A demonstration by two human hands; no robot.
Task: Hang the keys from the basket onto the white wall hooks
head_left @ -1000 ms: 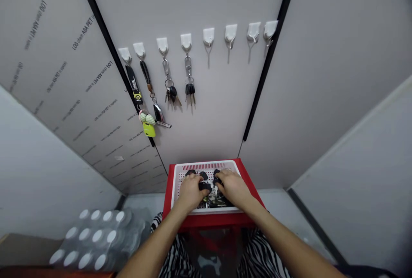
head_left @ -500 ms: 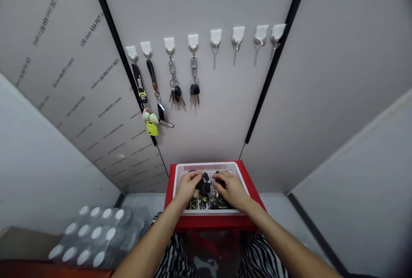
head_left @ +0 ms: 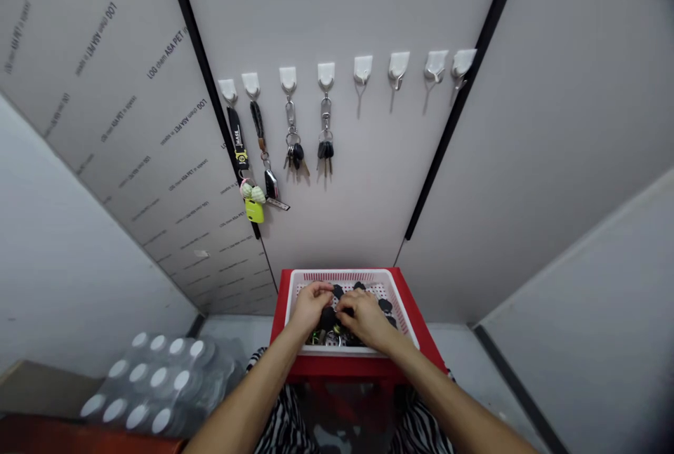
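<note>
A white plastic basket (head_left: pixel 403 310) in front of me holds a jumble of keys, metal rings and dark key heads (head_left: pixel 328 318). Over its left half is my left hand (head_left: pixel 310 305), its thumb and fingers drawn together beside a black key head (head_left: pixel 338 291). My right hand (head_left: pixel 366 318) reaches down into the middle of the pile with its fingers bent together. What either hand pinches is too small and partly hidden. More black key heads (head_left: pixel 386 306) lie by the basket's right side.
The basket stands on a red stool (head_left: pixel 347 368). On the wall, white hooks (head_left: pixel 363 69) form a row; those at left carry key bunches (head_left: pixel 326 149), a black strap (head_left: pixel 238 137) and a yellow-green fob (head_left: pixel 254 210). Capped plastic bottles (head_left: pixel 158 377) stand at lower left.
My right hand has shifted left to the middle of the basket, closer to my left hand, uncovering black key heads at the right. The camera view has moved slightly.
</note>
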